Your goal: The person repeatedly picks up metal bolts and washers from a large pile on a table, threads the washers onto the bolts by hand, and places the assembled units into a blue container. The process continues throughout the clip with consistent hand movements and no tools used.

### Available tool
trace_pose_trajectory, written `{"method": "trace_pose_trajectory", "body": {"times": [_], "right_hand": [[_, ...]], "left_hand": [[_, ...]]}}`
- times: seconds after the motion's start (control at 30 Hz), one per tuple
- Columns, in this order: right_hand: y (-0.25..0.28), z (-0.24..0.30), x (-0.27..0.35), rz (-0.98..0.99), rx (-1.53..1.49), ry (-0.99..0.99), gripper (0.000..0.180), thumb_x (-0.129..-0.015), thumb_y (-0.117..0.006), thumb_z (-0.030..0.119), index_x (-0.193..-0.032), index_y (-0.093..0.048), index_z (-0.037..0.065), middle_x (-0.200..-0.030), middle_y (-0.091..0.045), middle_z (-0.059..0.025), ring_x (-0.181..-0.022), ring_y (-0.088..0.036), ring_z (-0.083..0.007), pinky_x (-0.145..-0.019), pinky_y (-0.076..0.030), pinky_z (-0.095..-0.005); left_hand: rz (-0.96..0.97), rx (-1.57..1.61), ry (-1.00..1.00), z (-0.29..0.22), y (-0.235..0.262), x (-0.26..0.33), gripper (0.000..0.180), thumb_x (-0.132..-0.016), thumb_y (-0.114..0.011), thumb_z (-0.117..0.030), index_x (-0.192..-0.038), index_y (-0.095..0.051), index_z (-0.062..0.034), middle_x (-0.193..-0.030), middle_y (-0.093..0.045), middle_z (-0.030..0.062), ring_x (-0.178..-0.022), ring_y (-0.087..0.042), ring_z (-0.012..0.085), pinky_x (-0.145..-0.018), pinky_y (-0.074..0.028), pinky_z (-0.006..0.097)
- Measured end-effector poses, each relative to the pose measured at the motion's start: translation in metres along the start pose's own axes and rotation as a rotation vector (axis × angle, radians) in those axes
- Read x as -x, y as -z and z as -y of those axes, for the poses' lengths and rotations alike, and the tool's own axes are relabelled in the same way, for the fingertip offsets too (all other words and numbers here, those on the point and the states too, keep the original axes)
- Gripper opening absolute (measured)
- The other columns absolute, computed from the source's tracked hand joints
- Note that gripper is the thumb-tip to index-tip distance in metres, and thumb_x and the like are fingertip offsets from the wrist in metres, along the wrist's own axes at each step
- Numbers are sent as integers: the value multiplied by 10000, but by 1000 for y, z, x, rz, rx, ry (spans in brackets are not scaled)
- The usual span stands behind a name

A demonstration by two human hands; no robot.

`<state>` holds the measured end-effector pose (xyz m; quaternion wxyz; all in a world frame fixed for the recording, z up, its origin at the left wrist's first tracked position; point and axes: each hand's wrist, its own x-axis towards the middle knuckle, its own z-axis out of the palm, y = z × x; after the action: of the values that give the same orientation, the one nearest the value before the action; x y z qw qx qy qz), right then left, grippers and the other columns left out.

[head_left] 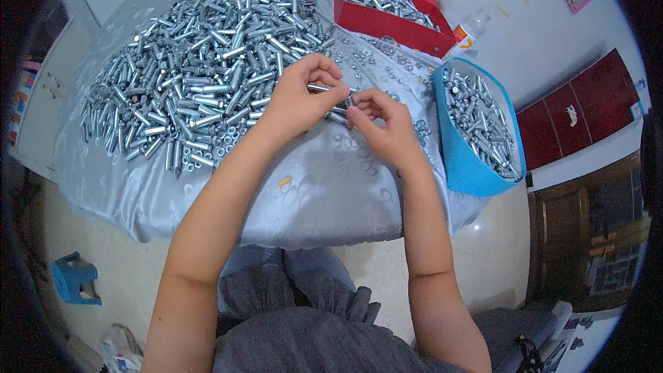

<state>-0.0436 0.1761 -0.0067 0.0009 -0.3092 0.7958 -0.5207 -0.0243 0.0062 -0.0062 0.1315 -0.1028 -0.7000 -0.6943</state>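
My left hand (298, 102) is closed around a silver expansion bolt (319, 88), just off the right edge of a big heap of similar bolts (214, 62). Close beside it, my right hand (388, 126) is curled, thumb and fingers pinched at the end of a bolt between the two hands. The fingers partly cover this end, so any small nut or washer there is hidden. More bolt metal shows just below the left fingers. Loose nuts (226, 139) lie at the heap's near edge, and scattered washers (359, 61) lie beyond my hands.
A light blue bin (476, 181) full of bolts stands at the table's right edge. Behind it are an open red box (387, 30) holding bolts and a plastic bottle (472, 30). A shiny silver tablecloth (318, 200) covers the table. A blue stool (77, 280) stands on the floor at left.
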Motion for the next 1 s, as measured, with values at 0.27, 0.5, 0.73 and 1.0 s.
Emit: {"method": "trace_pose_trajectory", "body": {"times": [0.27,0.5,0.73,1.0], "right_hand": [[0,5,-2,-79,172,137,157,-735,-624,108,-855,-593,11,-725,-580,-77,-618,-526,-124,-577,-426,-239],[-7,-6,-2,-65,41,157,169,-726,-621,62,-881,-582,11,-762,-587,-59,-684,-546,-113,-623,-444,-244],[-1,6,-3,-77,-518,-81,195,-771,-594,39,-957,-568,-11,-819,-598,-43,-733,-563,-100,-664,-453,-219],[10,2,-6,-240,-302,-25,125,-777,-607,83,-868,-614,-2,-751,-597,-26,-649,-539,-78,-594,-424,-195]], "left_hand": [[-52,-207,-35,9,-7,3,225,-733,-606,-171,-821,-494,4,-738,-535,73,-675,-508,137,-615,-419,260],[46,35,36,27,-31,11,345,-816,-548,-314,-814,-500,28,-761,-549,107,-700,-509,158,-642,-419,269],[114,130,148,12,-24,5,374,-849,-497,-361,-803,-540,8,-656,-536,52,-595,-489,98,-546,-408,239],[145,332,425,-10,-11,4,244,-829,-544,-320,-774,-494,-88,-524,-353,-65,-419,-297,38,-384,-228,196]]}}
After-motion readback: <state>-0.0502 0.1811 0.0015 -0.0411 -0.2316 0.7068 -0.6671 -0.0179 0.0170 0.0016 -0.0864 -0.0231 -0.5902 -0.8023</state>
